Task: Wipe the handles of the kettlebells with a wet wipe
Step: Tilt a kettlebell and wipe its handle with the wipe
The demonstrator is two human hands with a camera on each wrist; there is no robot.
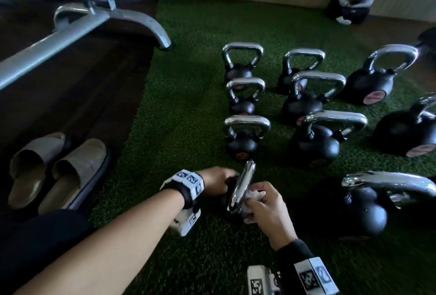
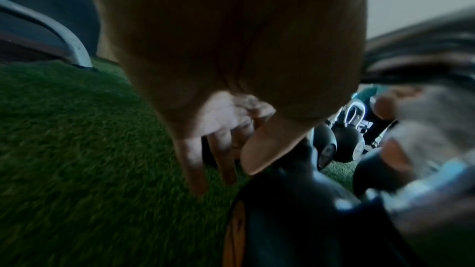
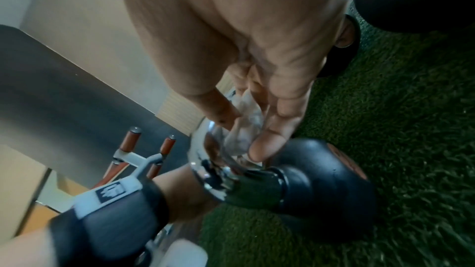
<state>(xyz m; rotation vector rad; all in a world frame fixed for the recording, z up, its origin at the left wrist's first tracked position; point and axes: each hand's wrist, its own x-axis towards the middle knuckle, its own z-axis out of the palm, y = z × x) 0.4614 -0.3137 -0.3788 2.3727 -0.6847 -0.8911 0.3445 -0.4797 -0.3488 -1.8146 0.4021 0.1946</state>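
Note:
A small black kettlebell [image 3: 321, 180] lies tilted on the green turf in front of me, its chrome handle [image 1: 243, 188] pointing up and away. My left hand [image 1: 224, 181] grips the black ball from the left, thumb [image 2: 270, 145] on the near side and fingers [image 2: 203, 159] reaching down the far side. My right hand [image 1: 257, 202] holds a crumpled white wet wipe [image 1: 256, 196] and presses it round the handle from the right. In the right wrist view the wet wipe [image 3: 244, 129] sits between thumb and fingers against the chrome handle [image 3: 205, 159].
Several more kettlebells [image 1: 245, 138] stand in rows on the turf [image 1: 184, 105] beyond, and a large one [image 1: 365, 207] sits close on the right. A pair of slippers [image 1: 59, 169] lies at left on the dark floor, under a grey bench frame [image 1: 70, 25].

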